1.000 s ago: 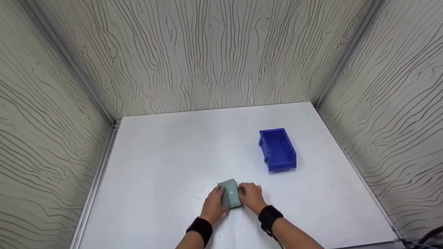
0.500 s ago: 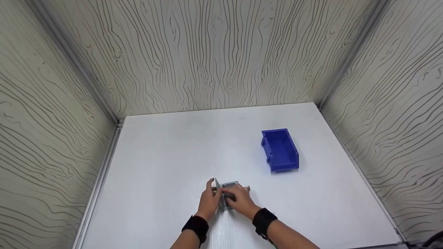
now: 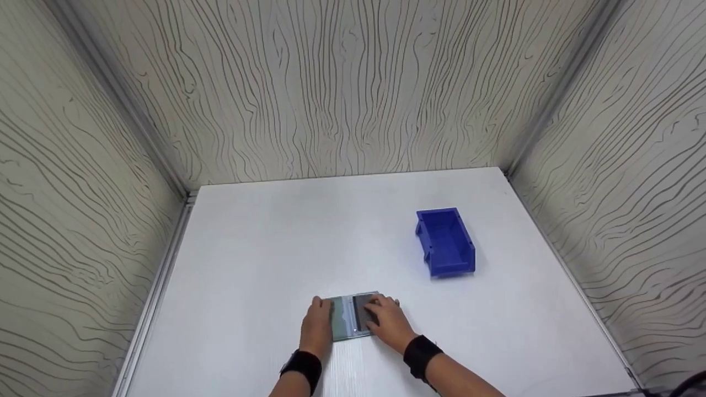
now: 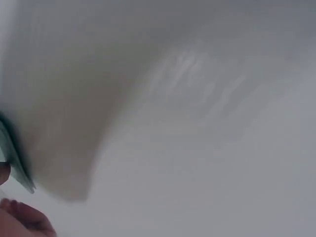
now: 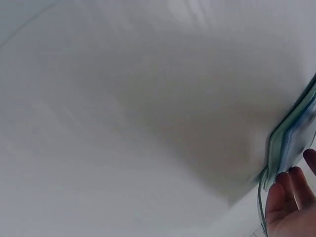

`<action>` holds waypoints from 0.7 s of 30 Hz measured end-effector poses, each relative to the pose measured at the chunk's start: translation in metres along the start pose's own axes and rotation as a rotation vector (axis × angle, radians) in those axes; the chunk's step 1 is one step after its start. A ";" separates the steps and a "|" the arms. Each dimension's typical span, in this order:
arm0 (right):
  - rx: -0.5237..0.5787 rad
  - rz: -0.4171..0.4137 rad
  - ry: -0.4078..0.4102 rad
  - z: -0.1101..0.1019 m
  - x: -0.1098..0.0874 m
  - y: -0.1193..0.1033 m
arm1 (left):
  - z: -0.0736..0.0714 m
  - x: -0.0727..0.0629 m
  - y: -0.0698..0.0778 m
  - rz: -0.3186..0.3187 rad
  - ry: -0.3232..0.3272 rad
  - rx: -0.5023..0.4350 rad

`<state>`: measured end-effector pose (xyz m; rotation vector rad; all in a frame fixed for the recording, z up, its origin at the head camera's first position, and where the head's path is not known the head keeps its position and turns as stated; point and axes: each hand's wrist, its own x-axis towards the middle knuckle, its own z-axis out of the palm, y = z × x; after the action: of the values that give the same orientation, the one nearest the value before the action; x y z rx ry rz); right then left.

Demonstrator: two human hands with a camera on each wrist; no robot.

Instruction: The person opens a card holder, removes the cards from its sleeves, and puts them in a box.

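Note:
A green card holder point(image 3: 340, 325) lies opened out low in the head view, with clear sleeves and a dark panel on its right half. My left hand point(image 3: 316, 328) holds its left cover, fingers along the outer edge. Over the right half, my right hand point(image 3: 390, 321) has bent fingers gripping the edge, with thumb and index tips at the dark panel. In the left wrist view, part of the green cover point(image 4: 14, 158) shows beside fingertips. The right wrist view shows layered sleeves point(image 5: 291, 138) with fingers point(image 5: 296, 185) at their edge.
A blue open-front bin point(image 3: 445, 242) stands on the white tabletop point(image 3: 265, 248), right of and beyond the hands. Wood-patterned panels point(image 3: 342, 88) rise at the back and both sides. A dark cable point(image 3: 689, 385) shows at the lower right corner.
The card holder was closed a second ago, then its cover stood raised between the hands; now it lies opened out. My left hand has moved left with the cover.

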<state>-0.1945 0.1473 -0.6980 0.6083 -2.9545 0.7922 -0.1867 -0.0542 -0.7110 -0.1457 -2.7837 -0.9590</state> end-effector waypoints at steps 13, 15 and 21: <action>-0.067 -0.044 -0.010 0.000 -0.001 0.001 | -0.001 0.015 0.042 -0.262 -0.271 -0.237; -0.067 -0.044 -0.011 -0.001 -0.001 0.001 | -0.002 0.016 0.045 -0.284 -0.273 -0.236; -0.060 -0.024 -0.031 -0.002 -0.003 0.000 | 0.000 0.016 0.052 -0.312 -0.297 -0.218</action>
<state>-0.1921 0.1491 -0.6961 0.6572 -2.9806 0.6954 -0.1940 -0.0128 -0.6763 0.1323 -3.0211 -1.4220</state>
